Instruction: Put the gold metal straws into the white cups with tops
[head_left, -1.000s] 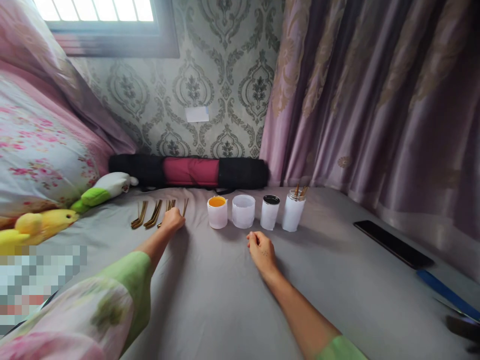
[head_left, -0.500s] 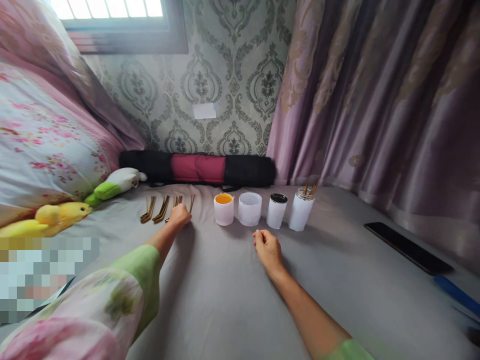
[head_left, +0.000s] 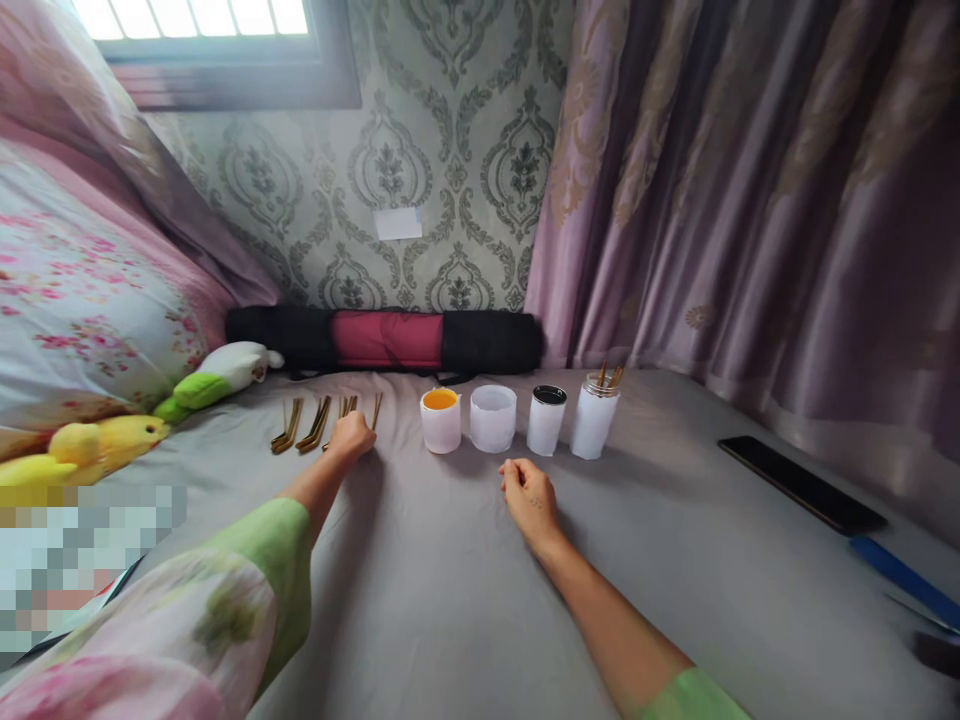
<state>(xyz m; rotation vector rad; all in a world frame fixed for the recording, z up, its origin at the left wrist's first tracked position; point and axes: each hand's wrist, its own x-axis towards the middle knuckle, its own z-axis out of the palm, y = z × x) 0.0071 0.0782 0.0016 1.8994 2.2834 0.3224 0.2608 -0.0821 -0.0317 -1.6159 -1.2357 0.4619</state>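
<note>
My left hand (head_left: 351, 435) is closed at the right end of a row of slender gold-brown bent pieces (head_left: 313, 425), lying in small groups on the grey sheet. The thin top of one piece (head_left: 376, 408) sticks out beyond my fingers; its lower part is hidden by the hand. My right hand (head_left: 529, 498) rests with curled fingers, nothing visible in it, in front of the containers. These are a white cup with an orange inside (head_left: 441, 428), a wide translucent cup (head_left: 493, 425), a white cup with a dark top (head_left: 547, 428) and a taller white jar (head_left: 595, 425) holding gold-brown sticks.
A black and dark-red roll (head_left: 386, 340) lies along the patterned wall. Plush toys (head_left: 120, 435) and a floral pillow (head_left: 90, 290) are at left. On the right are a black phone (head_left: 802, 485), a blue strip-like object (head_left: 904, 575) and a purple curtain (head_left: 675, 200).
The whole view has shifted slightly, so things appear a little further left. Both hands stay in nearly the same places relative to the cups and gold-brown pieces.
</note>
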